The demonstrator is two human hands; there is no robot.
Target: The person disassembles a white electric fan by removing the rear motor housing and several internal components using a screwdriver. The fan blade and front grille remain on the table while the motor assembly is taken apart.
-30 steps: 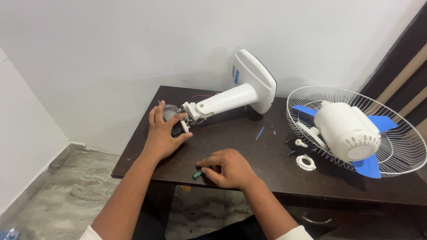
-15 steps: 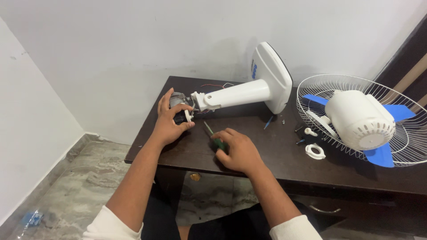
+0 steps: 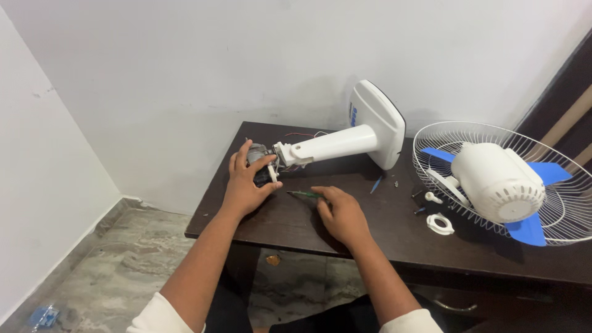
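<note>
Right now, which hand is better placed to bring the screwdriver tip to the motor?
Right. The right hand holds the green screwdriver, its tip pointing toward the motor and close to it. The left hand is wrapped around the motor at the end of the white fan stand, steadying it.

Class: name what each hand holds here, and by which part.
Left hand grips the grey motor at the stand's end. Right hand holds a green screwdriver by its handle.

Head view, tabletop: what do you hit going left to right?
Left hand gripping the grey motor → screwdriver held by the right hand → white fan stand base → white ring → white motor cover lying on the wire fan guard, blue blades beneath.
</note>
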